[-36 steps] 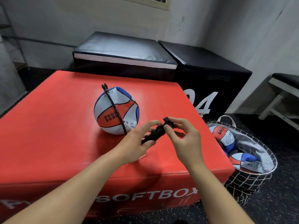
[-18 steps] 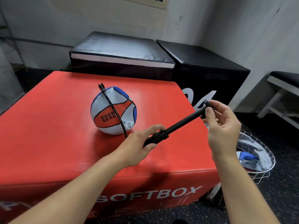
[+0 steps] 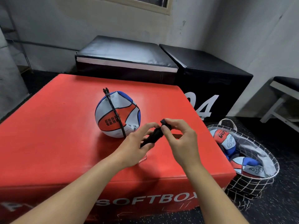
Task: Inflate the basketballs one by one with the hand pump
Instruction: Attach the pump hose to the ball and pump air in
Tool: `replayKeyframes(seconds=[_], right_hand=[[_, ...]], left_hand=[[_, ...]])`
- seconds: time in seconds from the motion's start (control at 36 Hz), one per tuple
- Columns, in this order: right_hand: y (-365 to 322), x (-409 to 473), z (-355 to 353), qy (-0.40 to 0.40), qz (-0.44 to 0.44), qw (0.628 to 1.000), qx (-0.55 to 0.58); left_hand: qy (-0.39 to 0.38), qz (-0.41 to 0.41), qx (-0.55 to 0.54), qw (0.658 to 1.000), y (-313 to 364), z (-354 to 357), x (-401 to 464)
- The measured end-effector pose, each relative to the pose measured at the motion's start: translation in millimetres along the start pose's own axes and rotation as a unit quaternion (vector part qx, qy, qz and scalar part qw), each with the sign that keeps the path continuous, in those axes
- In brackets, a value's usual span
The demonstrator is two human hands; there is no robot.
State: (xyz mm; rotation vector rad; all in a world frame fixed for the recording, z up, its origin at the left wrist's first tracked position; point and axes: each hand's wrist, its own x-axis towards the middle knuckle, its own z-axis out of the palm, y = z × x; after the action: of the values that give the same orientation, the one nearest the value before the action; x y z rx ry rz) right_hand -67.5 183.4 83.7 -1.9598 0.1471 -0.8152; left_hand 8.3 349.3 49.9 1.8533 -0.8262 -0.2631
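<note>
Pump (image 3: 152, 136) handle now pushed back in from half a second ago: one stroke done. Left hand (image 3: 134, 147) gripping barrel, right hand (image 3: 181, 139) pinching handle; basketball (image 3: 117, 113) frame centre, hose (image 3: 115, 113) attached.

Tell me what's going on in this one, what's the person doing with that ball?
A person is pumping up a basketball that sits on a red box. The left hand grips the black pump, and the right hand pinches its handle, pushed in close to the barrel. A black hose runs up over the ball. More limp balls wait in a net basket on the floor.
</note>
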Motion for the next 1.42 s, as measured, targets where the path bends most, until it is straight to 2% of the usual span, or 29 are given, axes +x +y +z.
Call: replayKeyframes(seconds=[0.31,0.56,0.69,0.83,1.17,1.42], right_hand=[[17,-4,-36,-0.044,0.032,0.999,0.000],[4,19,-95,0.137,0.050,0.984,0.106],[0,20,-93,0.157,0.044,0.983,0.088],[-13,14,-59,0.116,0.007,0.992,0.050],[-7,3,-1,0.001,-0.019,1.000,-0.006],[4,-5,-14,-0.017,-0.008,0.999,-0.026]], left_hand=[[-0.028,0.007,0.051,0.998,11,5,0],[-0.045,0.019,0.095,0.994,17,13,-1],[-0.049,0.012,0.102,0.994,16,13,-2],[-0.027,0.012,0.065,0.997,14,6,-4],[0.000,0.009,0.017,1.000,1,-6,-2],[-0.016,0.013,0.035,0.999,6,0,-1]])
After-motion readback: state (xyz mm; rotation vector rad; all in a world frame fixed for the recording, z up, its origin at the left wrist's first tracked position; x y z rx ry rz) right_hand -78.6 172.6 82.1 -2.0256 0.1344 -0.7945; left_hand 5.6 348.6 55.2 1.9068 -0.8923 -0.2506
